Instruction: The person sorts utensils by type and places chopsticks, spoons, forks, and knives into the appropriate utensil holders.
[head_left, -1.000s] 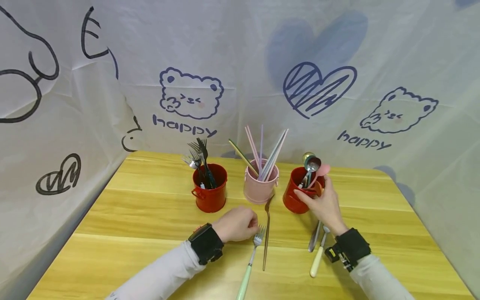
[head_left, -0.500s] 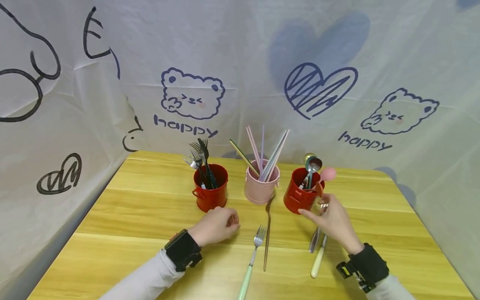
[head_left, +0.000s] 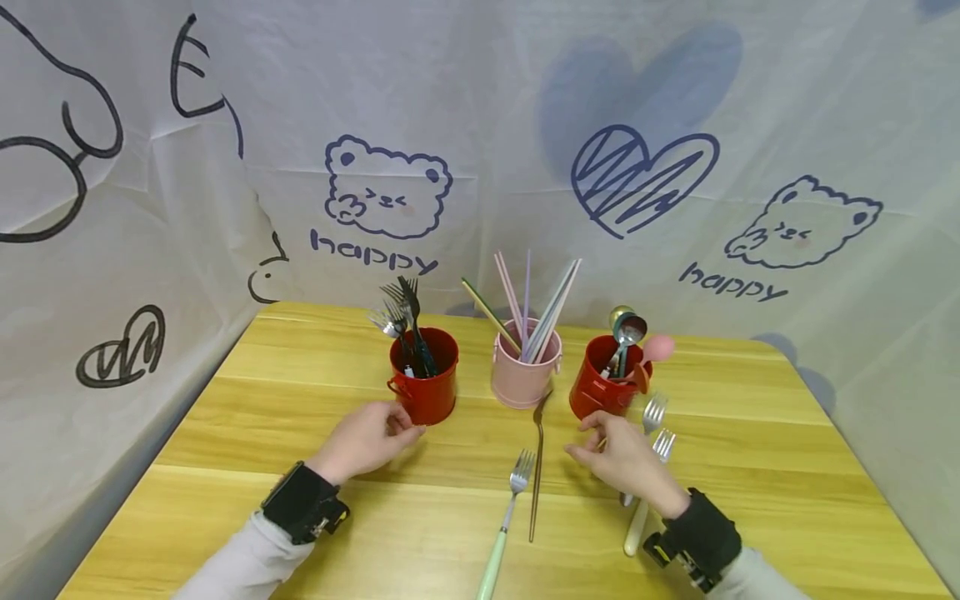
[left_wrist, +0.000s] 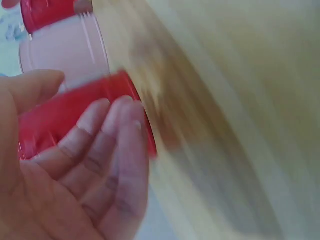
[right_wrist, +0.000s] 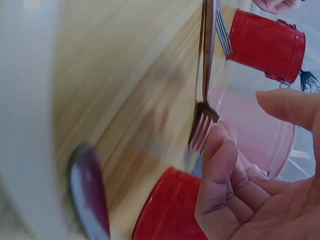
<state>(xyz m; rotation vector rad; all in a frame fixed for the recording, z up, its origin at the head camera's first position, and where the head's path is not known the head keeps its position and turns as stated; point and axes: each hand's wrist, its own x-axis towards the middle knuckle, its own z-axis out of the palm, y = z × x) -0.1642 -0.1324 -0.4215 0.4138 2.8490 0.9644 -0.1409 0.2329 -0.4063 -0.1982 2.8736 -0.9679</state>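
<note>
My left hand [head_left: 371, 437], fingers loosely bent and holding nothing, is by the base of the left red bucket [head_left: 431, 402]; whether it touches is unclear. Forks [head_left: 397, 312] stand in that bucket. In front of the right red bucket [head_left: 591, 398] is my right hand [head_left: 626, 458], relaxed, with nothing in its fingers. Several spoons [head_left: 630, 330] stand in this bucket, a pink one [head_left: 658, 348] leaning outward. Between the hands lie a green-handled fork [head_left: 495, 550] and a copper-coloured fork [right_wrist: 204, 117]. Two silver fork heads [head_left: 655, 412] show beyond my right hand, which partly hides their handles.
A pink bucket [head_left: 517, 387] of chopsticks or straws [head_left: 551, 312] stands between the red ones, near the table's back edge. A cream handle [head_left: 636, 529] lies beside my right wrist. White cloth with drawings [head_left: 480, 125] hangs behind the wooden table [head_left: 262, 400].
My left hand has moved left, away from the green-handled fork to the left red bucket. The right hand has left the spoon bucket's rim and come down in front, uncovering two fork heads.
</note>
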